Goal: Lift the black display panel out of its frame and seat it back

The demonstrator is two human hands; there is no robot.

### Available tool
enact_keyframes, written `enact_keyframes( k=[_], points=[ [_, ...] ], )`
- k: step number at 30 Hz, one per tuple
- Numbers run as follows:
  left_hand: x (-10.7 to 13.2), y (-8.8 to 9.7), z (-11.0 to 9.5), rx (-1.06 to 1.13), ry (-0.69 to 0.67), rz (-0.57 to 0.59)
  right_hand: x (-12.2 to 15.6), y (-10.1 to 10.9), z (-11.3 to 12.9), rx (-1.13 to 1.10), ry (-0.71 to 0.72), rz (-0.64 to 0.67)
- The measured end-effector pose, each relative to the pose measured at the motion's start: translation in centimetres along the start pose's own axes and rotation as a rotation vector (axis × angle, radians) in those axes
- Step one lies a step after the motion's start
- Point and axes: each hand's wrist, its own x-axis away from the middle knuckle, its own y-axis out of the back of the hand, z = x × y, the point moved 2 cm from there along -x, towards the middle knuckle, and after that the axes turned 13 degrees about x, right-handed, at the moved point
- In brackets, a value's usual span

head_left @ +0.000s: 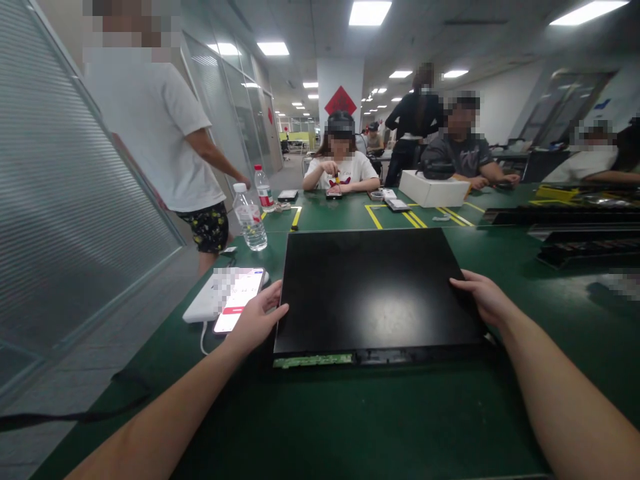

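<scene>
A black flat display panel (370, 287) lies in front of me at the green table, screen side up. Along its near edge runs a narrow green circuit board (314, 361). My left hand (263, 312) grips the panel's left edge, its thumb on top and its other fingers beyond the side, partly hidden. On the right edge, my right hand (483, 297) holds the panel with the thumb over the top; its remaining fingers are mostly hidden beneath. Whether the panel rests fully on the table or is slightly raised, I cannot tell.
Left of the panel are a lit phone (240, 303), a white box-like device (203, 303) with a cable, and a clear water bottle (251, 223). Black metal strips (585, 247) lie at right. Across the table (350, 413) sits a person (345, 170); another walks at left.
</scene>
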Motion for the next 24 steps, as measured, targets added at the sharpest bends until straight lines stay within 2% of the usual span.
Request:
enact_keyframes(
  k=[4, 9, 20, 24],
  points=[
    [0.0, 0.0, 0.0, 0.025, 0.005, 0.007, 0.2, -0.1, 0.0, -0.01, -0.02, 0.033],
    [0.0, 0.1, 0.0, 0.032, -0.018, -0.036, 0.1, -0.1, -0.1, 0.015, 0.027, 0.061],
    [0.2, 0.0, -0.4, 0.061, 0.06, -0.117, -0.9, 0.3, -0.4, 0.021, 0.127, -0.141],
    [0.3, 0.1, -0.6, 0.098, 0.072, -0.177, -1.1, 0.7, -0.7, 0.046, 0.114, -0.233]
  ],
)
